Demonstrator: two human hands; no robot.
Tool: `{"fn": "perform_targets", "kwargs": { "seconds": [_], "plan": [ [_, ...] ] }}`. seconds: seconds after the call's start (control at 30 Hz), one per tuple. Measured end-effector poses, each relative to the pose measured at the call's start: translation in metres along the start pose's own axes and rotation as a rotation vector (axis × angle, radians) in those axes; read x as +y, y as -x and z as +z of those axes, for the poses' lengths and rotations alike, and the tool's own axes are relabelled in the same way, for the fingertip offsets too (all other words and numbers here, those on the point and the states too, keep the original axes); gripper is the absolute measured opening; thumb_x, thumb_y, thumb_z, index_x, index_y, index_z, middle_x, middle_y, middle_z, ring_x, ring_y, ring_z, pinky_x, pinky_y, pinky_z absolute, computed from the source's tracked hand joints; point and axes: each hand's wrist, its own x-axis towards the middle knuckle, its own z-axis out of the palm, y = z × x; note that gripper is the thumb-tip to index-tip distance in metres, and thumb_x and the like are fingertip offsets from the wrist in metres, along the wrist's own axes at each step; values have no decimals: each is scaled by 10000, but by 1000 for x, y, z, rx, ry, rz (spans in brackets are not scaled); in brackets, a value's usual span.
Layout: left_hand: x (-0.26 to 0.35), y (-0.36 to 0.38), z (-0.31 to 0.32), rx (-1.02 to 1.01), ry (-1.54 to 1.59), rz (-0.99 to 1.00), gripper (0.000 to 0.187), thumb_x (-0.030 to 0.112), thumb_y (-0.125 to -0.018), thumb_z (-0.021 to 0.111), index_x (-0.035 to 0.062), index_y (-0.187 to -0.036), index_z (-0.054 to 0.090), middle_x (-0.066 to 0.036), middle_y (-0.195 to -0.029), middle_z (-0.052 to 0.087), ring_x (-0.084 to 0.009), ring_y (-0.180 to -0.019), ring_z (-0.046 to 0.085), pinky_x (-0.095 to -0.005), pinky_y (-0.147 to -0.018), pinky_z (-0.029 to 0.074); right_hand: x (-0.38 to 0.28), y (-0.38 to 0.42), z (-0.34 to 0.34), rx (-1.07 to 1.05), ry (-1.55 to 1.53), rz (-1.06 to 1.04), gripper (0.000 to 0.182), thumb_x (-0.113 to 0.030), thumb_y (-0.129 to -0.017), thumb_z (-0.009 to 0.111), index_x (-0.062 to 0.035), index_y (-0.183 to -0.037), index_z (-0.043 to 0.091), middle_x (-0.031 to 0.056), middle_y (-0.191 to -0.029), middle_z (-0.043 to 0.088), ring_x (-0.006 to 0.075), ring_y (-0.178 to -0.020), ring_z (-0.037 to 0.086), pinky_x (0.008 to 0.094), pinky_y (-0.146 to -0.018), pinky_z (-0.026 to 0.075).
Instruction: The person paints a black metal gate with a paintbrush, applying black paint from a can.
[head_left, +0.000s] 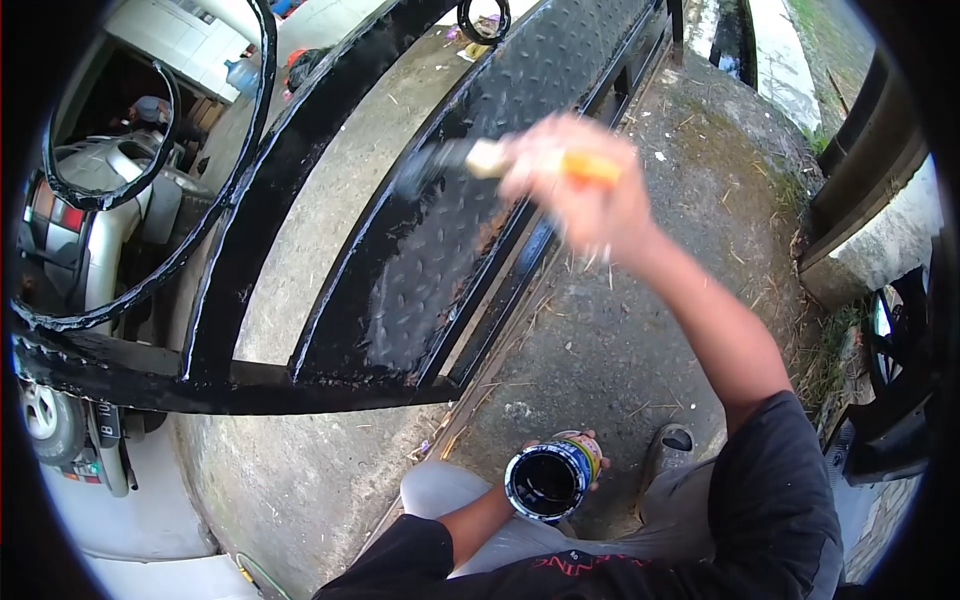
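Brush (487, 158) over black metal panel (415, 265)

The brush is at the textured panel's left edge; blur hides whether its bristles touch. The right hand's (590, 185) fingers grip its handle. Below, the left hand (603, 461) curls around a can (582, 456), mouth up, probably so dark paint (545, 482) won't spill. Beyond, a curled bar (90, 203) partly blocks a vehicle (105, 262).

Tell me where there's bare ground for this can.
Mostly bare concrete lies between the gate and right sandal; another patch, between the gate and left knee. The picture's right edge is crowded with grass and dark objects.
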Motion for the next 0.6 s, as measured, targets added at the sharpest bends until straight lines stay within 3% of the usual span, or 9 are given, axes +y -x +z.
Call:
{"fn": "perform_targets", "kwargs": {
  "seconds": [0.03, 0.1, 0.2, 0.27, 0.3, 0.37, 0.4, 0.53, 0.6],
  "plan": [
    [1, 3, -1, 19, -11, 8, 922, 439, -706, 838, 189, -1476, 399, -327, -1460, 364, -518, -1253, 496, -625, -926, 547, 17, 4, -4, 209, -226, 328, 45, 3, -866, 686, 40, -885, 704, 132, -888, 707, 177, -770, 706, 285, -709, 585],
    [7, 8, -12, 8, -17, -13, 915, 441, -710, 836, 182, -1473, 401, -339, -1450, 370, -531, -1247, 497, -632, -923, 543, 47, 4, -19, 375, -103, 288, 94, 57, -874, 653, 68, -953, 702, 147, -915, 705, 168, -791, 708, 271, -723, 584],
    [3, 7, -5, 56, -30, 65, 935, 450, -708, 838, 180, -1481, 387, -332, -1455, 365, -544, -1237, 503, -648, -903, 544, 56, 6, -28, 345, 271, 131, 96, 60, -856, 659, 66, -944, 698, 151, -873, 701, 211, -780, 705, 293, -704, 569],
    [8, 11, -17, -4, 0, 13, 937, 461, -710, 837, 184, -1481, 381, -319, -1471, 352, -551, -1234, 504, -658, -897, 542, 18, 17, -7, 190, 266, 58, 121, 90, -861, 653, 49, -968, 695, 150, -907, 697, 214, -830, 683, 355, -787, 595],
    [8, 9, -22, -29, 1, 13, 934, 464, -710, 837, 185, -1478, 383, -316, -1474, 350, -553, -1234, 503, -654, -894, 546, 6, 28, 13, 106, 53, 1, 130, 86, -837, 655, 20, -937, 708, 136, -856, 702, 222, -821, 687, 375, -776, 580],
    [12, -1, -29, -94, -70, 0, 906, 485, -720, 829, 189, -1461, 400, -309, -1476, 353, -534, -1239, 511, -630, -883, 562, -55, 50, 48, -109, 95, -37, 129, 18, -813, 696, -58, -908, 738, 123, -876, 708, 231, -765, 691, 332, -705, 579],
    [11, -1, -28, -35, -62, -8, 906, 492, -718, 828, 191, -1458, 401, -307, -1474, 358, -523, -1243, 514, -621, -882, 566, -74, 64, 65, -212, -99, -9, 184, -12, -736, 710, -52, -914, 696, 99, -959, 683, 249, -845, 686, 358, -725, 583],
    [14, -4, -24, 34, -75, -72, 880, 538, -725, 792, 196, -1444, 418, -307, -1440, 412, -469, -1261, 525, -617, -952, 527, -93, 77, 83, -308, -581, -4, 142, 3, -768, 725, -18, -907, 700, 119, -969, 683, 249, -838, 700, 342, -708, 588],
    [3, -11, -13, -87, -32, -39, 870, 531, -727, 774, 190, -1446, 421, -315, -1426, 431, -466, -1261, 526, -629, -989, 497, -72, 59, 63, -222, -357, 118, 126, 27, -778, 723, -19, -895, 708, 126, -958, 692, 246, -834, 703, 342, -703, 593]
  ]
}}
